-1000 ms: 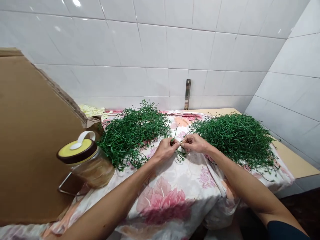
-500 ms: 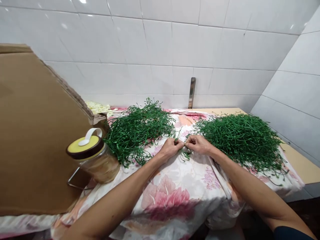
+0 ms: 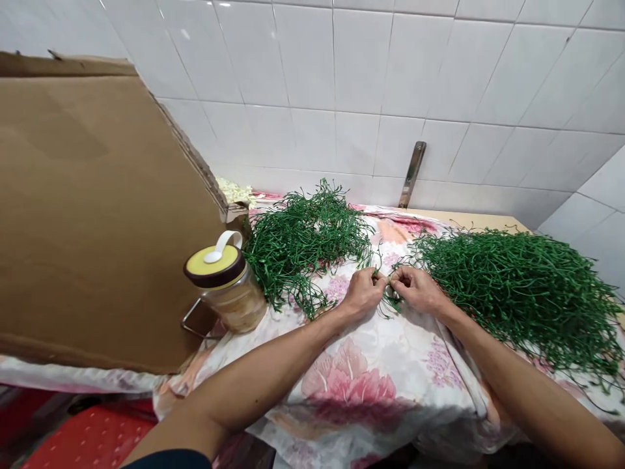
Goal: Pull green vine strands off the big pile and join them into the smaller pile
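Observation:
My left hand point(image 3: 364, 292) and my right hand point(image 3: 420, 290) meet above the flowered cloth point(image 3: 410, 358), thumbs and forefingers pinched together. Between the fingertips are a few thin green stems point(image 3: 389, 303), which look like artificial flower stems; their ends poke out above and below the fingers. What exactly the fingertips do to them is too small to make out. A loose heap of the same green stems point(image 3: 303, 241) lies to the left of my hands. The larger heap of green stems point(image 3: 517, 293) spreads out on the right.
A clear jar point(image 3: 237, 303) with a yellow and brown lid stands at the left, against a large cardboard box point(image 3: 97, 215). Pale yellow pieces point(image 3: 237, 191) lie behind the box. A metal strip point(image 3: 413, 174) leans on the tiled wall point(image 3: 312, 71). Something red point(image 3: 92, 440) shows at lower left.
The camera has turned to the left and down, so everything sits further right and more of the box shows. Both hands stay pinched together over the green stems, almost unmoved on the cloth.

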Tool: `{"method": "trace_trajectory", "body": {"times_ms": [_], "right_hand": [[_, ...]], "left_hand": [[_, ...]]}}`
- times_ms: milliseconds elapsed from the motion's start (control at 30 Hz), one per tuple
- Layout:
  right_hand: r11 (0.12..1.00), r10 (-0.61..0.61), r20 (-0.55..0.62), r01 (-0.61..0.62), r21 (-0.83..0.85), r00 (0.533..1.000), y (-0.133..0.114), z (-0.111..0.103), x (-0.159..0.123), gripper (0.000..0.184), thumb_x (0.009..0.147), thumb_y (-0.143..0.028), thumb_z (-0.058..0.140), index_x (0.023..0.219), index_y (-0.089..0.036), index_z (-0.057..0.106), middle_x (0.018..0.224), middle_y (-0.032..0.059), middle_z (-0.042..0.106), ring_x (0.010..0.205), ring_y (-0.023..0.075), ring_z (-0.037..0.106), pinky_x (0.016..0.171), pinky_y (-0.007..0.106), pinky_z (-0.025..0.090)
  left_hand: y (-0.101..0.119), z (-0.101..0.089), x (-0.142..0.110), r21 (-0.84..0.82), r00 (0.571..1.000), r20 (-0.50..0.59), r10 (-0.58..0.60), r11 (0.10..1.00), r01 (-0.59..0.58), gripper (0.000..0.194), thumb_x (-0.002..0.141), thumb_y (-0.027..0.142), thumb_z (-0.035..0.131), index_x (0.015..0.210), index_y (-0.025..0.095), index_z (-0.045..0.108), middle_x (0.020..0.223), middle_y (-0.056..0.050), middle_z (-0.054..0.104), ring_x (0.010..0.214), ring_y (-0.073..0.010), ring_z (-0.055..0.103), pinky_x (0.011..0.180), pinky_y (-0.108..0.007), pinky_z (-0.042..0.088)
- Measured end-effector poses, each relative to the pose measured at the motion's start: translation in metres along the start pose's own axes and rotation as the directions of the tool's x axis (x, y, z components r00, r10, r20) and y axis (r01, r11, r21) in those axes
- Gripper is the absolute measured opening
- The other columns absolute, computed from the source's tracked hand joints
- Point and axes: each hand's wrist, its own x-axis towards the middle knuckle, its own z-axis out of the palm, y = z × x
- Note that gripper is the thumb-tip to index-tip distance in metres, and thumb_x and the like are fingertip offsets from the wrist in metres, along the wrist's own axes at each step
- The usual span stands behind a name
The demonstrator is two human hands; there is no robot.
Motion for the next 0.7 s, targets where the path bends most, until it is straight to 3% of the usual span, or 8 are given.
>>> {"method": "trace_trajectory", "body": {"times_ms": [200, 533, 700], "right_hand": [[0.997, 0.015, -0.055, -0.019, -0.080, 0.998, 0.000, 0.006, 0.003, 0.008, 0.079, -0.023, 0.058, 0.075, -0.019, 0.063, 0.069, 0.0004, 0.066, 0.061, 0.0137, 0.055, 0.057, 0.025, 0.039], [0.981, 0.038, -0.109, -0.058, -0.185, 0.993, -0.005, 0.008, 0.003, 0.007, 0.076, -0.022, 0.057, 0.073, -0.020, 0.063, 0.067, 0.0013, 0.067, 0.059, 0.0141, 0.055, 0.057, 0.026, 0.037], [0.970, 0.132, -0.225, -0.173, -0.172, 0.965, 0.007, -0.004, 0.006, 0.005, 0.073, -0.022, 0.058, 0.069, -0.020, 0.061, 0.064, 0.0010, 0.064, 0.058, 0.0144, 0.053, 0.057, 0.026, 0.038]], "left_hand": [[0.003, 0.001, -0.005, 0.092, 0.996, -0.082, 0.031, 0.995, -0.024, 0.018, 0.081, 0.028, 0.057, 0.067, 0.018, 0.054, 0.065, 0.001, 0.053, 0.061, -0.0124, 0.044, 0.060, -0.025, 0.029], [0.003, 0.001, -0.010, 0.191, 0.985, -0.130, 0.115, 0.977, -0.089, 0.029, 0.082, 0.025, 0.058, 0.062, 0.020, 0.038, 0.067, 0.002, 0.043, 0.065, -0.0132, 0.039, 0.063, -0.027, 0.026], [0.002, -0.001, -0.014, 0.138, 0.984, -0.150, 0.096, 0.988, -0.075, 0.025, 0.083, 0.028, 0.058, 0.064, 0.019, 0.045, 0.067, 0.003, 0.045, 0.064, -0.0119, 0.040, 0.062, -0.025, 0.029]]}}
